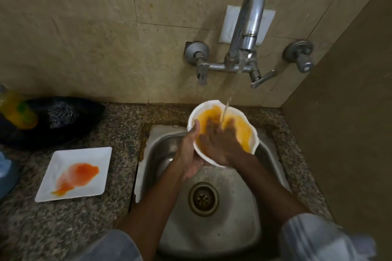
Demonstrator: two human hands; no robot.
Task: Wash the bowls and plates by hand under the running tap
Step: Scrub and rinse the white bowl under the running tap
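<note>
A steel sink with a round drain lies nearest. To its left on the speckled counter sits a square white plate smeared orange. Over the sink's far edge, a white scalloped bowl coated yellow inside catches water from the wall tap. The left hand grips the bowl's rim, thumb over the edge; the right hand presses flat, fingers spread, inside it.
</note>
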